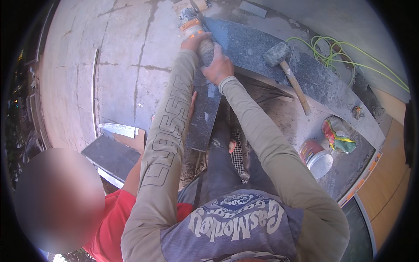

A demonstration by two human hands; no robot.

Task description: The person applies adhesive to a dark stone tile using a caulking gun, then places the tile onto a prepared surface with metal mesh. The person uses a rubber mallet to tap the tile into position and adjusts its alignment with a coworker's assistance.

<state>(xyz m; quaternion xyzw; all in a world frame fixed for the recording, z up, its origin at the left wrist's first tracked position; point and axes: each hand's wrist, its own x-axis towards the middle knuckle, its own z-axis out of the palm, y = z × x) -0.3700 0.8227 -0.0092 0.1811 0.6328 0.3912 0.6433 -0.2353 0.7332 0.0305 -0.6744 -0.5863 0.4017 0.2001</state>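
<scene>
Both my hands are on a dusty power tool (192, 27) with orange trim, at the top of the dark stone strip (205, 131). My left hand (194, 41) grips its body, and my right hand (218, 65) is closed round it just nearer me. The tool's working end lies by the edge of a larger speckled dark slab (248, 46). A co-worker's hand (192, 102) touches the side of the strip beside my left forearm. To the right of my hands, a mallet (275, 54) with a wooden handle lies on the slab.
A co-worker in red (109, 218) is close at lower left, beside dark boards (109, 155). A white bucket (318, 163), a colourful bag (338, 135) and a coiled green cable (327, 46) are on the right. A long pale strip (94, 96) lies on the left floor.
</scene>
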